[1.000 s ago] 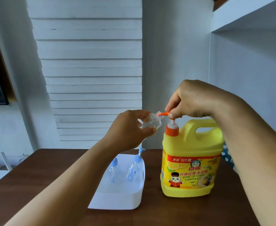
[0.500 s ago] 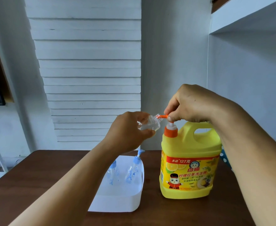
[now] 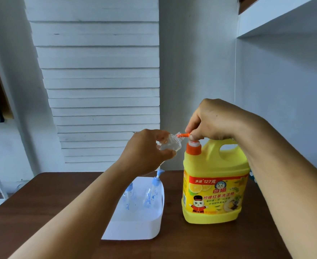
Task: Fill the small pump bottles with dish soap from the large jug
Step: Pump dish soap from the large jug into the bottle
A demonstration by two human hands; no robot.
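Fingers of the left hand [image 3: 146, 152] are curled around a small clear bottle [image 3: 170, 145], which is held tipped on its side at the centre of the frame, its open neck turned toward the right. The thumb lies under the bottle's body and the other fingers wrap over its top and far side, so only the neck end and part of the clear wall show past them.

The neck meets the tip of the orange pump spout [image 3: 183, 135] on the large yellow jug [image 3: 213, 184]; whether the tip sits inside the mouth cannot be told. The right hand [image 3: 213, 120] rests on top of the pump, its fingers bent closed over the pump head with the thumb tip pressed at the base of the spout.

The jug stands upright on the dark wooden table [image 3: 51, 199], right of centre, with its orange collar [image 3: 193, 148] just beneath the right hand.

Lower in the frame, left of the jug and apart from it, a white tray [image 3: 135, 230] holds two small pump bottles: one with a blue pump head [image 3: 152, 193] standing near the tray's right wall, and another [image 3: 128, 197] just left of it, partly hidden by the left forearm.
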